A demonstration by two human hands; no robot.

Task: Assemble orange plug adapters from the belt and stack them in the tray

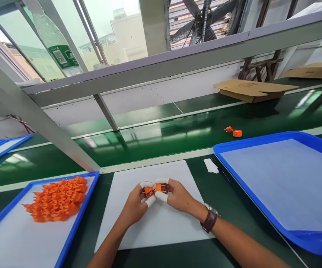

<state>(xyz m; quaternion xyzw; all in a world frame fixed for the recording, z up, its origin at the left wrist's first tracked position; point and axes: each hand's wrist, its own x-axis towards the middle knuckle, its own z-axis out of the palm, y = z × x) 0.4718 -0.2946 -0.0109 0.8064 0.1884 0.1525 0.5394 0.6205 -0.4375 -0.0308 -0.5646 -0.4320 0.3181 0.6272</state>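
In front of me my left hand (pixel 135 207) and my right hand (pixel 181 197) meet over a white sheet (pixel 172 229). White covers wrap several fingertips. My left fingers pinch an orange plug part (pixel 149 191) whose inner side shows something dark, too small to name. Between my right thumb and fingers sits another orange plug part (pixel 158 187), with what look like metal pins toward the palm. The two parts are close together; whether they are joined I cannot tell. To the left, a blue-rimmed tray (pixel 78 227) bears a heap of similar orange plug parts (pixel 59 199).
A second blue-rimmed tray (pixel 272 186) lies on the right, beside a scrap of white paper (pixel 211 166). Beyond it, an orange plug piece (pixel 237 133) rests on the green conveyor belt (pixel 161 137). Further back are a cardboard box (pixel 254 89), a plastic bottle (pixel 57 44) and a large fan (pixel 202 18).
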